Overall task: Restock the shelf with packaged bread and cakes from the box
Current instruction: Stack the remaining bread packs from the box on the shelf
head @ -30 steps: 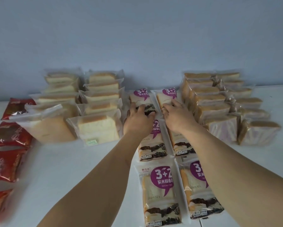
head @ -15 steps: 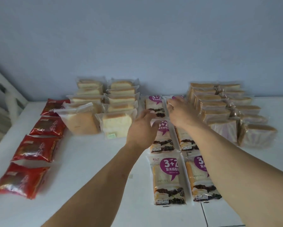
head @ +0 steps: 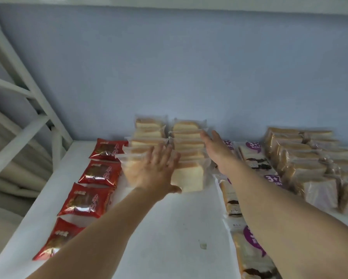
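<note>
Two rows of clear-wrapped pale cake slices (head: pixel 187 141) stand on the white shelf (head: pixel 175 228). My left hand (head: pixel 154 172) is open, fingers spread, flat against the front of the left row's nearest pack (head: pixel 128 168). My right hand (head: pixel 215 147) is open and stretched along the right side of the right row, beside its back packs. Neither hand holds anything. To the right lie purple-labelled bread packs (head: pixel 251 156), partly hidden by my right arm. The box is out of view.
Red-wrapped cakes (head: pixel 100 173) lie in a row along the shelf's left side. Brown-topped sliced bread packs (head: pixel 302 158) fill the right. A white metal frame (head: pixel 24 93) rises at the left; a blue wall (head: pixel 169 67) backs the shelf.
Both hands left the purple-labelled packs and moved left to the pale cake rows, opening flat. The view shifted left and pulled back, showing more of the frame.
</note>
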